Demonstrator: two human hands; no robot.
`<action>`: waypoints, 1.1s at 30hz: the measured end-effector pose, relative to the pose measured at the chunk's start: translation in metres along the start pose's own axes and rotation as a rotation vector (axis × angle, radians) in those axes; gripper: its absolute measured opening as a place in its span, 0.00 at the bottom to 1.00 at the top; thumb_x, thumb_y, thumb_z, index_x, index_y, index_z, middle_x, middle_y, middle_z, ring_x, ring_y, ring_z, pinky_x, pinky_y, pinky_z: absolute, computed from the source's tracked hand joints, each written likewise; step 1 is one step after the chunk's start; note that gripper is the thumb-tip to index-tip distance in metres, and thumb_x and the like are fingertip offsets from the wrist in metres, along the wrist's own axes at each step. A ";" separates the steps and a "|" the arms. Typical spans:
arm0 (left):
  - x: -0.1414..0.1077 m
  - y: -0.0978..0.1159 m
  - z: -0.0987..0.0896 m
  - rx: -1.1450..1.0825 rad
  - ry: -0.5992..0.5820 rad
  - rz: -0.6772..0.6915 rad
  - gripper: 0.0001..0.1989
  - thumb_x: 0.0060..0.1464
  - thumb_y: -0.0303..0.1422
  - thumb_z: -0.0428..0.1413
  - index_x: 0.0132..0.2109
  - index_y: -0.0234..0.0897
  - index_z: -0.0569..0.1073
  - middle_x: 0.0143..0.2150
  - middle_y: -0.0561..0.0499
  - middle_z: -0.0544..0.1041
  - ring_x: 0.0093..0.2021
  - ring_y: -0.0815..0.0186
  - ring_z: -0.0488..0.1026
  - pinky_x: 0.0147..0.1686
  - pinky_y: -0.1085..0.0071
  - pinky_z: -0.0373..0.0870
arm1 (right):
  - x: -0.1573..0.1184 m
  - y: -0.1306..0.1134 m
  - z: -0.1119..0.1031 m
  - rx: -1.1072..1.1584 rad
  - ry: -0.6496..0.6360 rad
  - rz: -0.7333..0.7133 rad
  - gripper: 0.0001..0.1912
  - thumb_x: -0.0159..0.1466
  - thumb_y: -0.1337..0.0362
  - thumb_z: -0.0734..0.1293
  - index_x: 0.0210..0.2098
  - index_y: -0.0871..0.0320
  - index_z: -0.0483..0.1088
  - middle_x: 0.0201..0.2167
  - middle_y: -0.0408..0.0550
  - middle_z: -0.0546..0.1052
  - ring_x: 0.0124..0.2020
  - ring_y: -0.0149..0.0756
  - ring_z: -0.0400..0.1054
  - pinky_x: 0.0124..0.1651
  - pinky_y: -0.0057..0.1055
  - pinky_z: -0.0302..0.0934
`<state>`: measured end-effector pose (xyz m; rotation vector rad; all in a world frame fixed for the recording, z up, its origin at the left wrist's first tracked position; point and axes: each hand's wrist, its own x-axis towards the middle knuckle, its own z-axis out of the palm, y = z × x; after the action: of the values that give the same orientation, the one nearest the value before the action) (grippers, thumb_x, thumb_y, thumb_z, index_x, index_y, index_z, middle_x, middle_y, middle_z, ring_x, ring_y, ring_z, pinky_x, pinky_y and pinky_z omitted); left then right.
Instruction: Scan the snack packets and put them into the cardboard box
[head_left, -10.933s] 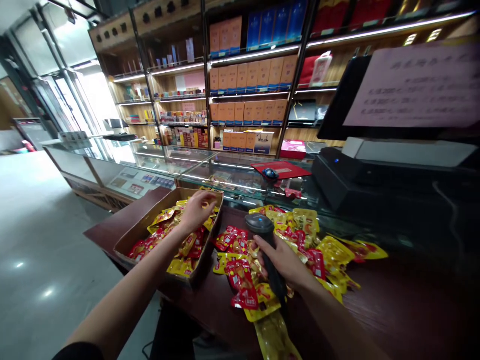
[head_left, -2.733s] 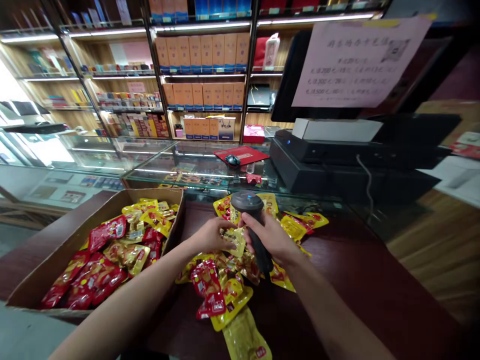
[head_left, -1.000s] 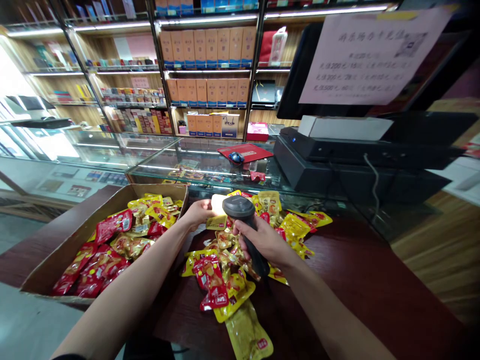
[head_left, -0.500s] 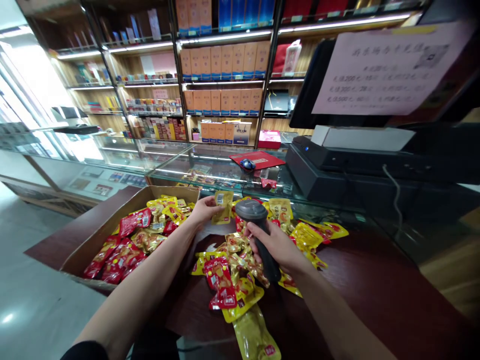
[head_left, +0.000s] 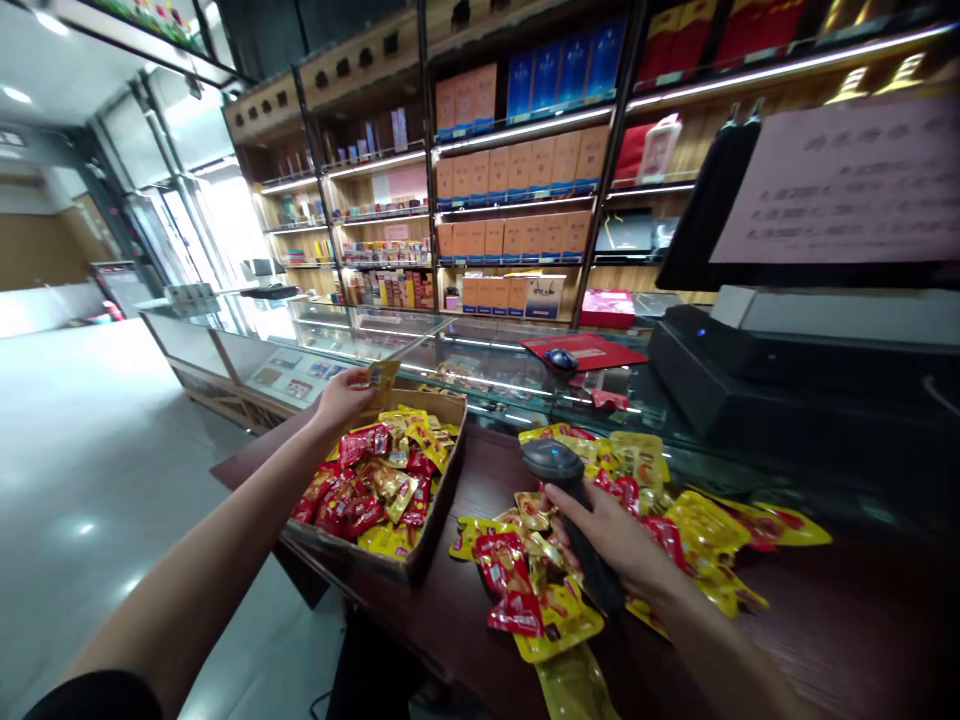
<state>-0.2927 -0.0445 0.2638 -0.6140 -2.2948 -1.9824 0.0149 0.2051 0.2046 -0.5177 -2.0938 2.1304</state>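
My left hand [head_left: 346, 397] pinches a gold snack packet [head_left: 383, 378] above the far left part of an open cardboard box [head_left: 424, 545]. Inside the box lie many red, gold and yellow packets, among them a red packet [head_left: 349, 503]. My right hand [head_left: 611, 535] is wrapped round the handle of a black barcode scanner [head_left: 553, 460], whose head points away from me. Under and around the scanner spreads a loose pile of packets, with a red packet [head_left: 506, 580] on the near side and a yellow packet [head_left: 705, 525] to the right.
A glass display counter [head_left: 375, 335] runs behind the brown table [head_left: 795, 640]. On the glass lie a red mat [head_left: 607, 350] and a computer mouse [head_left: 560, 359]. A monitor bearing a paper sign [head_left: 840, 190] stands at the right. Shelves of boxed goods line the back wall.
My left hand has carried the gold packet leftward, from beside the scanner to over the box. My right hand still grips the scanner. The view has swung to the left.
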 end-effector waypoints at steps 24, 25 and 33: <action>-0.091 -0.011 0.210 0.091 -0.663 0.170 0.13 0.44 0.37 0.66 0.38 0.37 0.81 0.37 0.44 0.83 0.38 0.58 0.79 0.37 0.69 0.74 | -0.008 -0.021 -0.025 0.058 0.072 -0.090 0.21 0.61 0.44 0.67 0.35 0.56 0.64 0.16 0.35 0.69 0.13 0.26 0.62 0.16 0.22 0.57; -0.097 -0.014 0.221 0.094 -0.701 0.180 0.12 0.45 0.36 0.65 0.38 0.36 0.81 0.37 0.44 0.82 0.37 0.58 0.79 0.36 0.69 0.73 | -0.008 -0.023 -0.027 0.068 0.066 -0.107 0.21 0.61 0.44 0.67 0.35 0.56 0.65 0.16 0.35 0.69 0.13 0.25 0.63 0.17 0.21 0.57; -0.118 -0.045 0.247 0.361 -0.808 0.419 0.14 0.47 0.38 0.63 0.41 0.37 0.77 0.37 0.46 0.80 0.37 0.59 0.76 0.38 0.68 0.69 | -0.011 -0.029 -0.037 0.084 0.128 -0.122 0.20 0.61 0.45 0.67 0.34 0.57 0.66 0.15 0.35 0.69 0.13 0.25 0.63 0.16 0.21 0.56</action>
<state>-0.1451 0.1566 0.1437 -1.9146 -2.4735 -1.1952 0.0320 0.2381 0.2349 -0.4886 -1.9084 2.0500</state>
